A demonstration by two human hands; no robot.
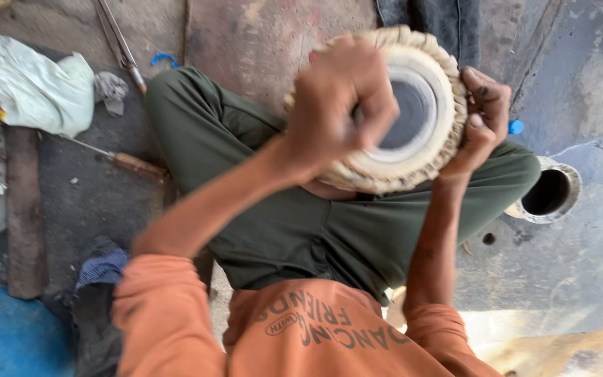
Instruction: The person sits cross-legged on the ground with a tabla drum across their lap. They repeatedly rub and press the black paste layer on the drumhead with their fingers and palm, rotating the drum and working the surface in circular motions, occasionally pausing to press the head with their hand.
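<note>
Left hand (343, 105) fisted over drum (413, 157); right hand (483, 119) cups its rim.

place: floor-level craft workshop, likely drum repair
floor (259, 35): bare stained concrete, person sits cross-legged on it
tools: wooden-handled tool (130, 164), long metal tongs (118, 42) lying loose
work piece: small drum (413, 157) (braided rim) on the lap
clutter: rags (111, 91), crumpled plastic bag (33, 87), wood plank (24, 209), open pipe end (547, 192)
</note>
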